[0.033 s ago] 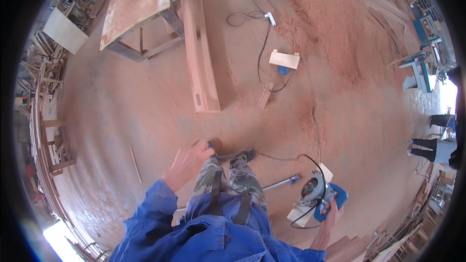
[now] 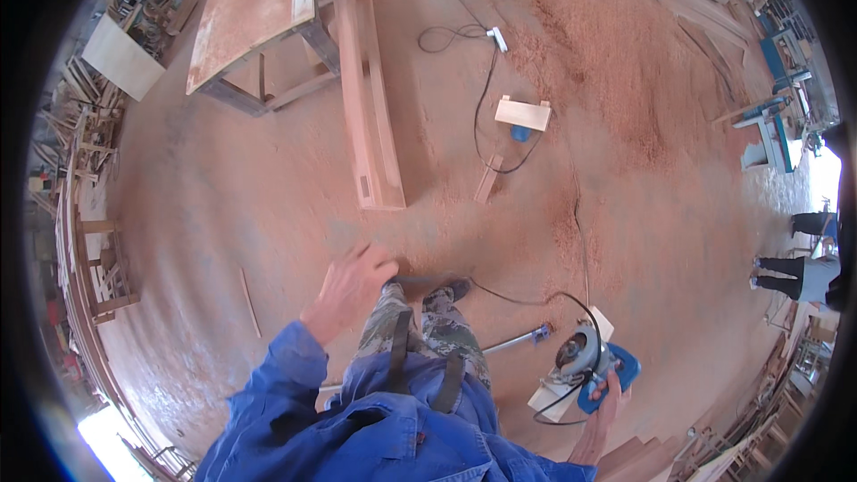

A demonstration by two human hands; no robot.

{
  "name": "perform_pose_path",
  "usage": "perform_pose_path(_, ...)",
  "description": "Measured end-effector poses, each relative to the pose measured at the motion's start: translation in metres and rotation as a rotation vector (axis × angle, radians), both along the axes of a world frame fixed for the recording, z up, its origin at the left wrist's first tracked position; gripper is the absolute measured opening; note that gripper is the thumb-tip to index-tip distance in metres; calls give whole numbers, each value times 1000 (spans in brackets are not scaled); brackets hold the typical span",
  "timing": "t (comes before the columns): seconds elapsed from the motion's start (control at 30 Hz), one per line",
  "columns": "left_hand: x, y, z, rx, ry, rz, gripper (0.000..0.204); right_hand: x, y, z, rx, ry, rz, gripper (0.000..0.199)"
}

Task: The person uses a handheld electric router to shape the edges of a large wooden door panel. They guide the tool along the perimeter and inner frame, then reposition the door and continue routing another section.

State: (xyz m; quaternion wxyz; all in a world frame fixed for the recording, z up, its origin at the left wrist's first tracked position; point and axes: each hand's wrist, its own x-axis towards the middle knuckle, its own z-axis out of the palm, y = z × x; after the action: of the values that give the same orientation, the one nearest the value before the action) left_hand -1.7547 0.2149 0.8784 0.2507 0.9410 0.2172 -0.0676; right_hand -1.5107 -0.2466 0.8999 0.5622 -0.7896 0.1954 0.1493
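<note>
A circular saw (image 2: 585, 353) with a grey guard and a blue body is at the lower right, its handle gripped by my right hand (image 2: 609, 394). Pale flat pieces (image 2: 553, 403) show from under the saw; I cannot tell whether they are its base or a board. From the saw a black power cord (image 2: 509, 296) runs left past my feet and meets the fingers of my left hand (image 2: 348, 287). That hand is curled in front of my left leg, with the cord at its thumb side. A metal bar with a blue end (image 2: 540, 333) lies beside the saw.
A long wooden beam (image 2: 379, 152) stands ahead beside a worn wooden table (image 2: 259, 9). Further right are a small board (image 2: 523, 114), a wood block (image 2: 488, 178), a white power strip (image 2: 497, 38) and a sawdust pile (image 2: 616, 71). People (image 2: 781, 277) stand at the far right.
My left hand has moved slightly forward, and the cord at it has risen a little. The saw and my right hand have hardly shifted.
</note>
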Motion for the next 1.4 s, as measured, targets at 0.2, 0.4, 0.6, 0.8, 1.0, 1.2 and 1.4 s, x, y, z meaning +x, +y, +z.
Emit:
perform_pose_path(0.2, 87, -1, 75, 529, -557, 348, 46, 35, -120, 25, 143, 22, -75, 15)
perform_pose_path(0.4, 104, 116, 113, -15, -642, 546, 61, 42, 3, -1, 136, 55, -170, 15)
perform_pose_path(0.6, 153, 185, 71, -1460, -1151, 546, 40, 94, 96, -7, 131, 82, -155, 14)
perform_pose_path(0.8, 227, 306, -37, -1568, -654, 803, 28, 124, 179, 14, 90, 88, -179, 14)
perform_pose_path(1.0, 260, 382, 7, -1501, -960, 717, 27, 149, 285, 51, 206, 15, -217, 30)
perform_pose_path(1.2, 171, 393, 55, -1412, -941, 842, 48, 184, 396, 101, 320, -243, -33, 40)
perform_pose_path(1.4, 147, 481, -18, -1331, -958, 865, 46, 175, 388, 95, 531, -288, 175, 54)
